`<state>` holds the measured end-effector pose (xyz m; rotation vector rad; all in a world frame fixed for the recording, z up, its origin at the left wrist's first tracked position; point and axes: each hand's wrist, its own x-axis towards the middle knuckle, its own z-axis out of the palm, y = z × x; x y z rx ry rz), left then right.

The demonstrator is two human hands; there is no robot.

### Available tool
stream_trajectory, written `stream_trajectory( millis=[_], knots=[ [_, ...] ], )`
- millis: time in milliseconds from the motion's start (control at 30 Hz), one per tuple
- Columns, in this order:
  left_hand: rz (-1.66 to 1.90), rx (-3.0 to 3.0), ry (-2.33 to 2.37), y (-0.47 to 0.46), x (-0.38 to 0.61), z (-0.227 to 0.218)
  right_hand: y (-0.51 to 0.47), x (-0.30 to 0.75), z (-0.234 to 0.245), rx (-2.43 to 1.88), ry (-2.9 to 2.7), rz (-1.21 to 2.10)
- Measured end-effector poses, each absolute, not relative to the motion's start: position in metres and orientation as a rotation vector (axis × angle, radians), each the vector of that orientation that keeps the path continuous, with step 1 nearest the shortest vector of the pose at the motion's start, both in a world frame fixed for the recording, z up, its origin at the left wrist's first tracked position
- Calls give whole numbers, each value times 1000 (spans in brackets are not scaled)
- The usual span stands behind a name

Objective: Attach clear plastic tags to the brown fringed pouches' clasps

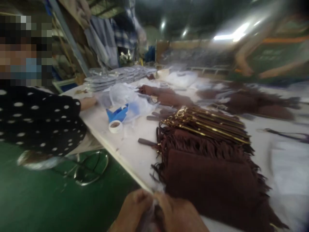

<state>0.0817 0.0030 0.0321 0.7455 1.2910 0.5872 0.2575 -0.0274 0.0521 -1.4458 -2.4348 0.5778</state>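
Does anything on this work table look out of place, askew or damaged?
Nothing is clearly spilled or damaged. The stack of dark brown fringed suede bags lies fanned rather than squared, gold chains splayed on top. A white tape roll and crumpled clear plastic bags lie loose on the white table. Blur hides finer detail.

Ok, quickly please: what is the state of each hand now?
Left hand: closed, pinching the pale film.
Right hand: closed on the same pale film; blurred.

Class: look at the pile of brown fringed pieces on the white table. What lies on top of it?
Gold-coloured metal strips lie across the far end of the pile. What they fasten to is covered by fringe; lower pieces are covered too.
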Motion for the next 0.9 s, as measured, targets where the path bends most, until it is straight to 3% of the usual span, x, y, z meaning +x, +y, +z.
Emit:
stream_trajectory(
  millis=[233, 433, 700, 900],
  knots=[
    [713, 1324, 1324, -3, 81, 26, 5, 271, 85, -1343, -2545, 595],
    [717, 1619, 1333, -9, 81, 41, 16, 268, 67, -1377, -2607, 655],
    [604, 750, 1311, -1, 90, 31, 8, 269, 62, -1390, -2464, 731],
    [453, 501, 1238, 9, 84, 42, 7, 265, 60, -1353, -2543, 561]
  ],
)
